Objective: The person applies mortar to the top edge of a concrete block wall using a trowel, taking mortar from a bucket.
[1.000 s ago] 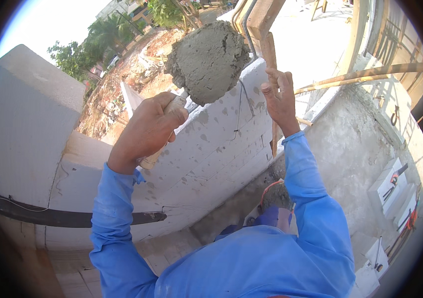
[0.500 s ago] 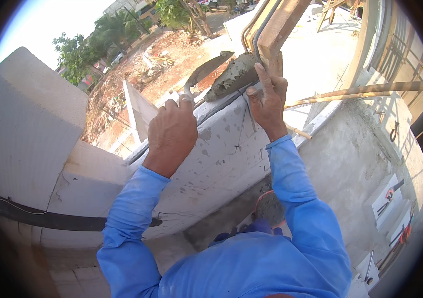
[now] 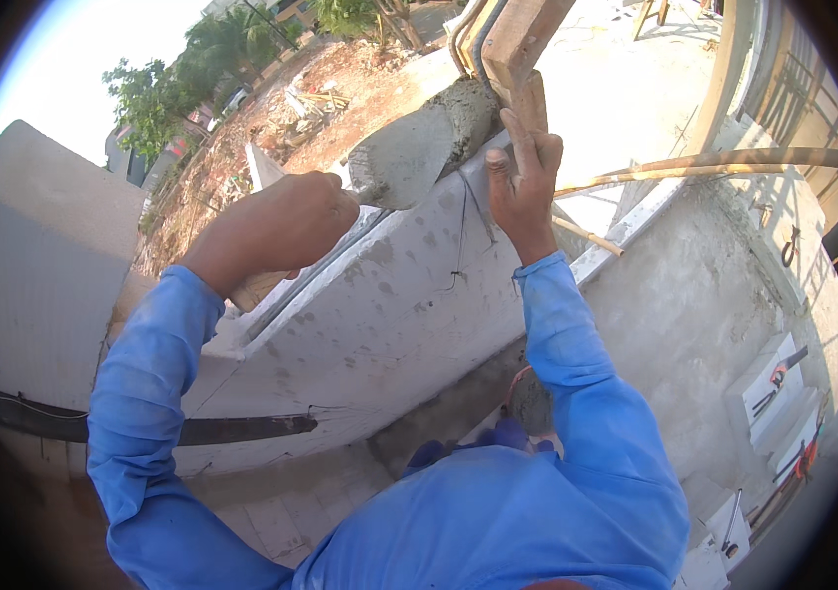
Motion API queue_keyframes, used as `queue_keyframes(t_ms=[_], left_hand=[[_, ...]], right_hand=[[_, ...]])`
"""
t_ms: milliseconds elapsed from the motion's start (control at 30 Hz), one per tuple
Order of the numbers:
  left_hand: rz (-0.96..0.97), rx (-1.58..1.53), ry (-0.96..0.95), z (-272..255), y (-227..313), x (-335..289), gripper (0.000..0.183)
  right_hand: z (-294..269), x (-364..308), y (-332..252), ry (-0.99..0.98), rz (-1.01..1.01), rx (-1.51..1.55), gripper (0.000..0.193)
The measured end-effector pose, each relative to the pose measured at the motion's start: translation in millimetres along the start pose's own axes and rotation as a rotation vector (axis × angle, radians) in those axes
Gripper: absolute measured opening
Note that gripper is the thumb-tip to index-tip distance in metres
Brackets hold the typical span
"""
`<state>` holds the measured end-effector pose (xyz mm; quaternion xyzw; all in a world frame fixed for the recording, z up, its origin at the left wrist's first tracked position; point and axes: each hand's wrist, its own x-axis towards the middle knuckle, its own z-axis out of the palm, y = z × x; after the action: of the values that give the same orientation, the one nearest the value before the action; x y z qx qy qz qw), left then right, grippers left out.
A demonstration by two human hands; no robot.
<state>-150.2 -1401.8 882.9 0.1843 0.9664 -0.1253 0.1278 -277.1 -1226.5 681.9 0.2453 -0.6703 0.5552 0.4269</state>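
My left hand [image 3: 281,224] is closed on a trowel; its handle is mostly hidden in my fist. The trowel's grey blade [image 3: 394,162] lies tilted against a heap of wet mortar [image 3: 468,116] on top of the pale block wall [image 3: 380,295]. At the heap's right end, my right hand [image 3: 527,197] grips the lower end of a short wooden piece [image 3: 532,103], index finger stretched along it and the other fingers curled. Dark bars [image 3: 488,39] stand beside a thick wooden post [image 3: 537,34] just above the mortar.
Left of me rises a tall pale block [image 3: 50,236]. A dark bar [image 3: 242,430] runs along the wall's near face. Bamboo poles [image 3: 714,165] cross to the right. Blocks with tools [image 3: 778,383] lie at lower right, and reddish ground [image 3: 340,128] spreads beyond the wall.
My left hand has swung left and turned, bringing the trowel blade from beyond the mortar flat against its left side. My right hand stays at the wooden piece.
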Motion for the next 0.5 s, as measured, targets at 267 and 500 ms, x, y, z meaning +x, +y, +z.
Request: queue_keyframes(t_ms=[267,500], left_hand=[[0.083,0.441,-0.034,-36.8,19.6,-17.1,0.020],[-0.140,0.020,-0.123,-51.7,44.9,30.0,0.039]], right_hand=[[-6.6,-5.2,5.6,-0.013,0.010,-0.020,0.042],[-20.0,-15.0,-9.2,0.033,0.305,0.202,0.033]])
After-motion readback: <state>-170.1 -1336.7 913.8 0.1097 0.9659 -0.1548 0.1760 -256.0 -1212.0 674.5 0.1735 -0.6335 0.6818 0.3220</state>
